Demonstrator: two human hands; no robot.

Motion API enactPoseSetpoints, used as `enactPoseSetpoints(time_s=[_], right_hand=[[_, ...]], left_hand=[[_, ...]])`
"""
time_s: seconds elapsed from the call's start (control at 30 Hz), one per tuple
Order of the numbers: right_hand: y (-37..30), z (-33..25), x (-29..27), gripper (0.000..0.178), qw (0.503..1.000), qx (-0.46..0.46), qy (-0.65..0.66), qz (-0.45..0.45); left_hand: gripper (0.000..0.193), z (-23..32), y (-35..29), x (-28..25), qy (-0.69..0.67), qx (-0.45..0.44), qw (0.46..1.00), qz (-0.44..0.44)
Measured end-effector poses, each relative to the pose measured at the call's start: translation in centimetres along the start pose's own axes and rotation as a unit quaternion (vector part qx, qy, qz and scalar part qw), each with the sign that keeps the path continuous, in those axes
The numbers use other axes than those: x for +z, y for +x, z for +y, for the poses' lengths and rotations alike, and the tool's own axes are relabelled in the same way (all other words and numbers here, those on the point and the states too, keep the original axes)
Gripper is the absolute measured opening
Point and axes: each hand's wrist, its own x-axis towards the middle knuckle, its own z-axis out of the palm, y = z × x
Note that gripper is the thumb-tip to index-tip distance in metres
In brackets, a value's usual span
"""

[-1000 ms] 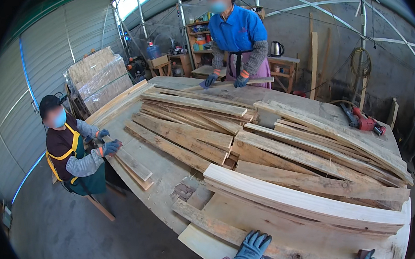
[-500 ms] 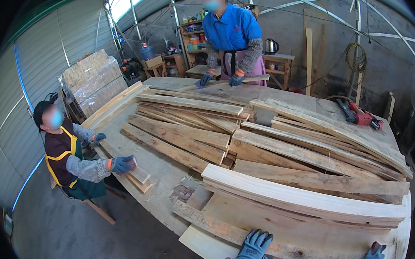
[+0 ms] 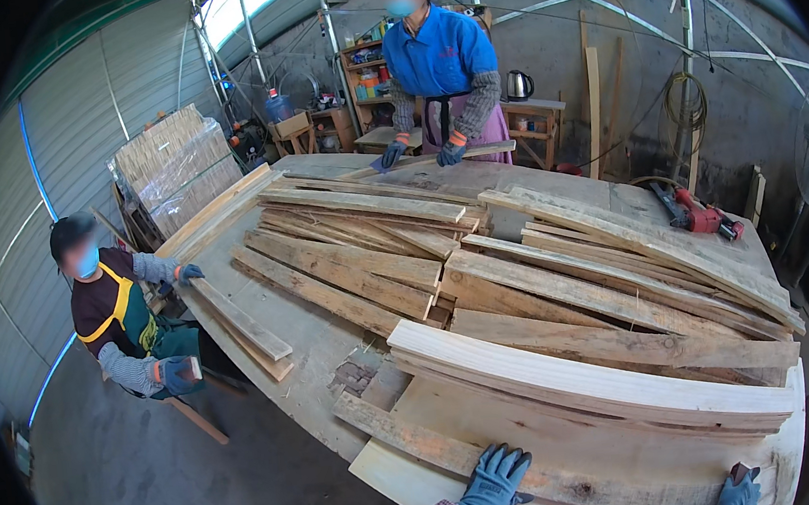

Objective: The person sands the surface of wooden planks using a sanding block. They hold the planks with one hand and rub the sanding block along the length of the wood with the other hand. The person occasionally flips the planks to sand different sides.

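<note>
A long, weathered brown wooden plank [image 3: 583, 490] is laid along the near side of the broad, pale wooden desk [image 3: 312, 359], with a cream-coloured flat sheet [image 3: 396, 467] showing beside its near edge. The left hand [image 3: 493, 485], in a blue-grey glove, is set palm down on the plank; its grip is apart, the fingers being spread over the top face rather than closed round the wood. By the right hand [image 3: 738, 495], gloved alike, a small dark brown block [image 3: 740, 470] is held near the plank's right end, and that grip appears clamped on it (the hand is partly cut off below, so what the block's underside touches cannot be told).

For good control, firm pressure is best given straight down through the left palm, so that the plank is neither slid nor tilted. The block is best laid flat and moved with the grain under even pressure, the left fingers being kept clear of its path. Room for the knuckles is left by the stack of pale, smooth-looking wooden boards [image 3: 592, 376], which is set apart, farther in.
</note>
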Motion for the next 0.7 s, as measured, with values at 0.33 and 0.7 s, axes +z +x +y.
enactPoseSetpoints(time_s=[0.33, 0.7], right_hand=[[-11.2, -3.0, -2.9, 0.076, 0.986, -0.146, 0.014, 0.08], [-1.2, -2.1, -0.5, 0.064, 1.0, 0.007, 0.009, -0.017]], left_hand=[[0.083, 0.1, -0.1, 0.2, 0.001, -0.002, 1.0, -0.001], [0.085, -0.1, -0.7, 0.0, -0.006, -0.007, 1.0, 0.006]])
